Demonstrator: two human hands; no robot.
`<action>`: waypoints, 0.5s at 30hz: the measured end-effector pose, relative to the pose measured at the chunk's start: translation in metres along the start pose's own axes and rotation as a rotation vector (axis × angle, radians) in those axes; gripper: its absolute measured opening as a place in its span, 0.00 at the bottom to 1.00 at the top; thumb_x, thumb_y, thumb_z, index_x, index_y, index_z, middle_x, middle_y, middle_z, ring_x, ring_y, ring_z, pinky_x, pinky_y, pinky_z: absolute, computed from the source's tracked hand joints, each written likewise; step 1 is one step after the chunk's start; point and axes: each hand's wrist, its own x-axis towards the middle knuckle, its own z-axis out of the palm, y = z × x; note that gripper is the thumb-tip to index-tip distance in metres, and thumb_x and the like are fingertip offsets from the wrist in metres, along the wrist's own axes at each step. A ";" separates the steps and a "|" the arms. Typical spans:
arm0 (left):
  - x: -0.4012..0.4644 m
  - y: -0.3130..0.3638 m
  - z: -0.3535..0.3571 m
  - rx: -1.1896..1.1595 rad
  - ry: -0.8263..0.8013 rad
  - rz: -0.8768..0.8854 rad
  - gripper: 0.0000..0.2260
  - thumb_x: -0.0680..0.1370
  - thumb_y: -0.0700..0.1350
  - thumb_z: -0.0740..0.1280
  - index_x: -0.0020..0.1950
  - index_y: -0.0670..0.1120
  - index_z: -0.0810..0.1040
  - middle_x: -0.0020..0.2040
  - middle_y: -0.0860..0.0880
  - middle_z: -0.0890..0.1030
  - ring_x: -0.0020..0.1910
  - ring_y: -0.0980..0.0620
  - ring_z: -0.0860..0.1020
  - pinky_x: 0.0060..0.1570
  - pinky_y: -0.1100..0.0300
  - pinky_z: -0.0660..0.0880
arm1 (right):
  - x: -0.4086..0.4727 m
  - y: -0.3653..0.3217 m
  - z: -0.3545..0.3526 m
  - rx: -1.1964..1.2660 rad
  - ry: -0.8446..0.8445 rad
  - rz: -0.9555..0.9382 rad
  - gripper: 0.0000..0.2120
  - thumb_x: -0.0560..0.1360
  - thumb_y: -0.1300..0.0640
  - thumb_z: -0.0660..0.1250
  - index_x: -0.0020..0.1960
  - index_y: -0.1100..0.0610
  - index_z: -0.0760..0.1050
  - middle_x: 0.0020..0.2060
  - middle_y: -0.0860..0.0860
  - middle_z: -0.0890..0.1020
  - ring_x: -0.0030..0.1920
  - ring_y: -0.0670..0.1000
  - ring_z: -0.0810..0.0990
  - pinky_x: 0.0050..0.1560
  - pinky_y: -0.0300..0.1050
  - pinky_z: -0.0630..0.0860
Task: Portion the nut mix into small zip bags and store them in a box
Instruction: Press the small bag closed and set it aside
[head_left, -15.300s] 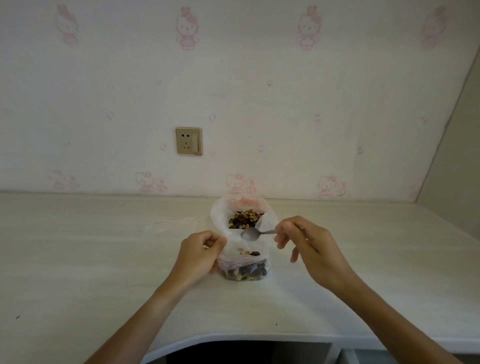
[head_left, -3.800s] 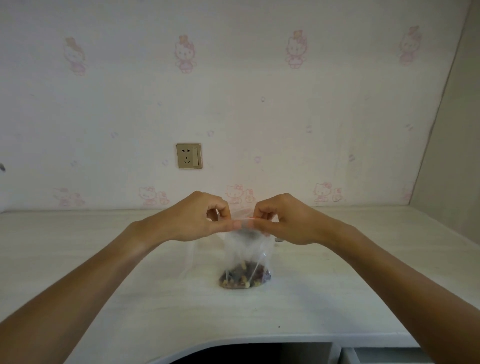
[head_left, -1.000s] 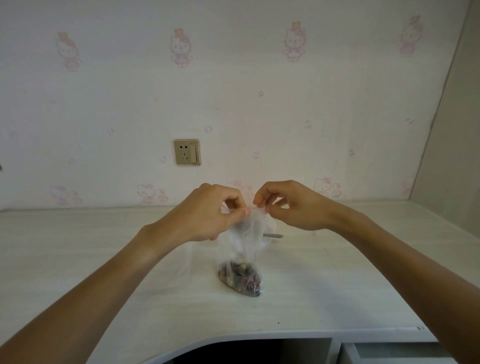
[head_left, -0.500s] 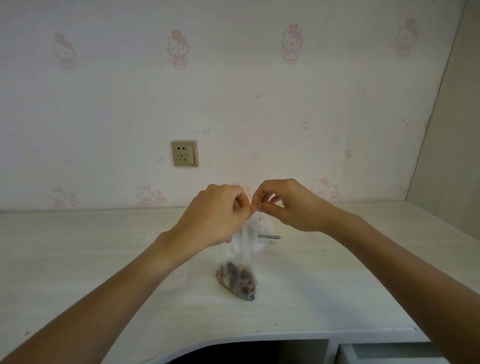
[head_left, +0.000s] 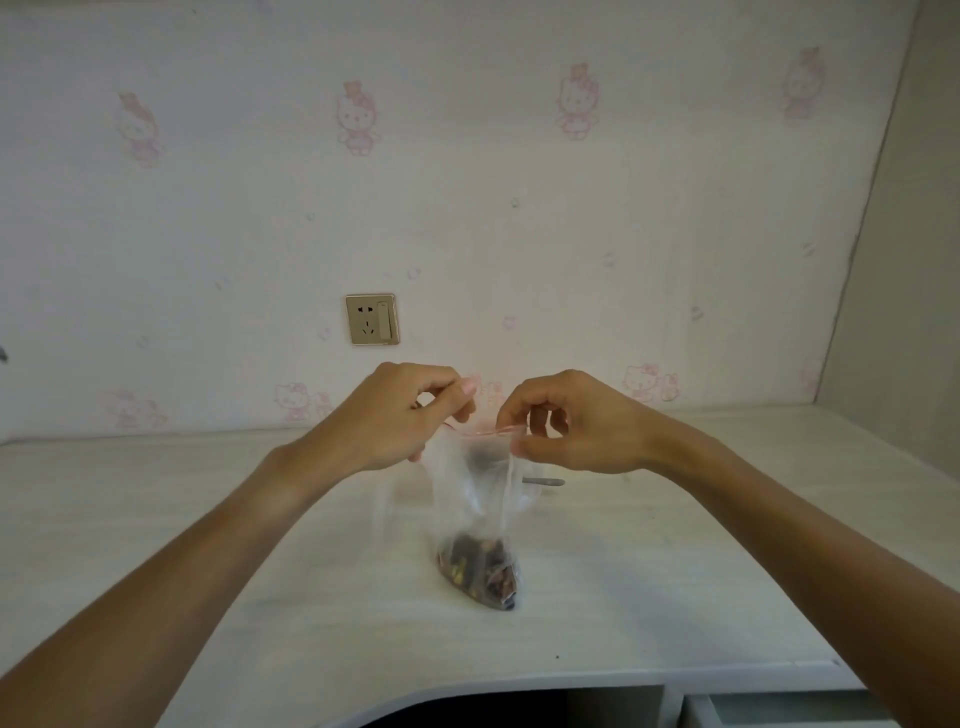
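The left hand (head_left: 400, 415) and the right hand (head_left: 566, 423) each pinch one end of the red zip strip at the top of a clear bag (head_left: 475, 499), holding it upright. The bag's bottom, filled with nut mix (head_left: 478, 574), rests on the worktop (head_left: 208, 597) near the middle, towards the front edge. Behind the bag, a spoon (head_left: 543, 482) handle shows above the worktop.

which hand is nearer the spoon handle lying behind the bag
Right. The right hand is just above and left of the spoon handle; the left hand pinches the zip bag at its far side.
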 end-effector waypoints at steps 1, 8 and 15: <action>0.001 -0.005 -0.003 0.064 -0.022 0.008 0.19 0.84 0.63 0.58 0.45 0.57 0.83 0.47 0.63 0.85 0.26 0.54 0.81 0.37 0.53 0.78 | 0.000 -0.002 -0.001 -0.040 -0.011 -0.014 0.06 0.74 0.59 0.76 0.51 0.53 0.84 0.43 0.46 0.83 0.38 0.44 0.79 0.40 0.32 0.71; -0.002 -0.030 -0.012 0.341 -0.174 0.009 0.23 0.81 0.69 0.52 0.43 0.59 0.81 0.38 0.66 0.82 0.38 0.64 0.81 0.40 0.60 0.72 | 0.003 -0.010 -0.011 -0.246 -0.052 -0.048 0.09 0.75 0.51 0.76 0.43 0.56 0.81 0.43 0.46 0.80 0.44 0.49 0.78 0.45 0.42 0.75; 0.002 -0.030 -0.018 0.385 -0.058 0.192 0.12 0.78 0.64 0.69 0.41 0.59 0.76 0.43 0.69 0.78 0.41 0.64 0.78 0.37 0.62 0.68 | 0.003 -0.005 -0.021 -0.513 0.013 0.026 0.10 0.81 0.44 0.65 0.47 0.50 0.76 0.47 0.43 0.76 0.47 0.46 0.75 0.49 0.43 0.74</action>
